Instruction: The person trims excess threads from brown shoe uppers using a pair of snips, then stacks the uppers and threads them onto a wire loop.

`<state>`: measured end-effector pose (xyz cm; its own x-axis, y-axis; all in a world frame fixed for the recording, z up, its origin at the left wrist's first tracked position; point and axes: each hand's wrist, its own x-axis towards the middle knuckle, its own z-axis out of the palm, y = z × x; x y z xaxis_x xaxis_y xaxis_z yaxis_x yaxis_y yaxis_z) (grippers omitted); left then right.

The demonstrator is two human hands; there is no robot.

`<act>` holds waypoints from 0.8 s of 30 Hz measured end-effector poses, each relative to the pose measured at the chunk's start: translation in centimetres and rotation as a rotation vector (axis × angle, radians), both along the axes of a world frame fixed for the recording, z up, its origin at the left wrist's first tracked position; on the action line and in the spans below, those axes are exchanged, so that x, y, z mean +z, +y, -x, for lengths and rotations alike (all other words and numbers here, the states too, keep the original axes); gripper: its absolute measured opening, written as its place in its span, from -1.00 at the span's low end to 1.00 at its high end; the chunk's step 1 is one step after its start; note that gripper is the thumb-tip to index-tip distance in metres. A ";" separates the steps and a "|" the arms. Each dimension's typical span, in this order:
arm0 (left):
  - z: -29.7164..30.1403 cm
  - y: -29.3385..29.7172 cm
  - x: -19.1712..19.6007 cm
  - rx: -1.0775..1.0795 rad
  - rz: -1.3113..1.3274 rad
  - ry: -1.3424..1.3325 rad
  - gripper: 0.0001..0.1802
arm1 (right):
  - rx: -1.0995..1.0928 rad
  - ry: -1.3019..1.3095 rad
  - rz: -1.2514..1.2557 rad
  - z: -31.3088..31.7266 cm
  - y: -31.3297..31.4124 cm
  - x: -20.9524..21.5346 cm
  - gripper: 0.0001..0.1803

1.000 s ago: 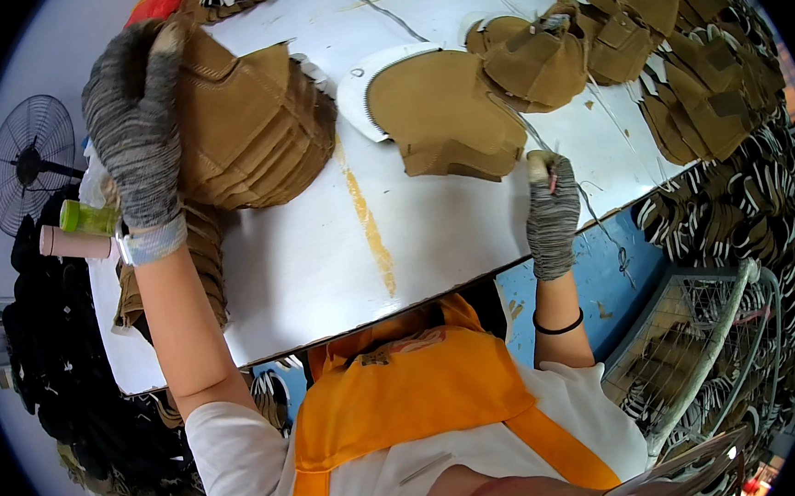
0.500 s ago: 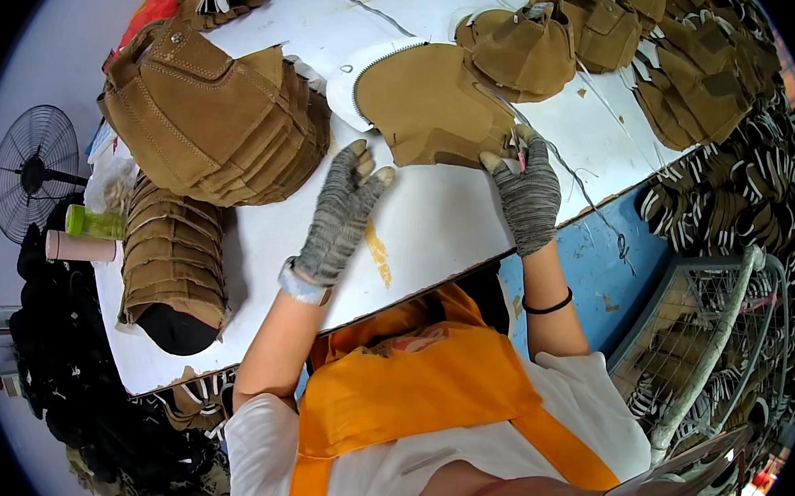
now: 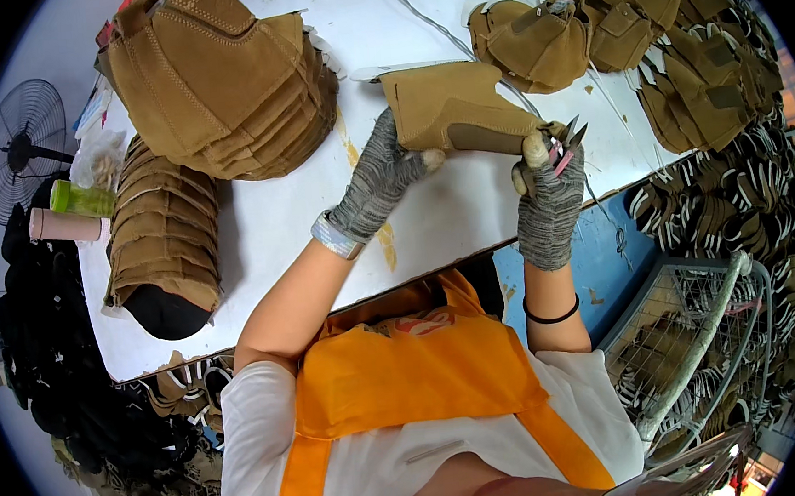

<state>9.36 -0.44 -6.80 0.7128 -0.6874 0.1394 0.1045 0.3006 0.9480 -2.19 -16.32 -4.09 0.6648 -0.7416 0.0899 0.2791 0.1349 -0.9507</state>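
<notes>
Both of my hands wear grey knit gloves with bare-looking, pale fingertips. Between them, a brown suede shoe upper is lifted off the white table. My left hand grips its left lower edge, thumb in front and the other fingers hidden behind. At its right end, my right hand pinches the edge with thumb and finger. A small pair of pink-handled thread snips also sits in that right hand, blades pointing up and to the right.
At left on the white table stand a big stack of brown uppers and a row of nested brown pieces. More uppers lie at the far right. A wire cart is at my right, a fan far left.
My left hand has moved up and right and taken hold of the upper. The upper is now raised and tilted, and my right hand has shifted right with the snips.
</notes>
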 end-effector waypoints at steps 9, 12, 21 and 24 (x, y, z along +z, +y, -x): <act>0.8 1.2 0.9 -0.001 -0.074 -0.021 -0.27 | 0.138 -0.071 0.488 0.0 -0.2 1.8 -0.37; 1.3 1.1 1.3 -0.031 0.058 0.071 -0.30 | 0.100 -0.073 0.499 0.3 0.3 2.7 -0.37; 1.1 2.0 2.1 -0.029 0.359 0.367 -0.26 | -0.172 0.031 0.269 1.9 -1.7 4.8 -0.46; 1.0 2.0 2.0 -0.090 0.356 0.299 -0.28 | 0.012 0.161 0.450 2.0 -2.1 4.7 -0.48</act>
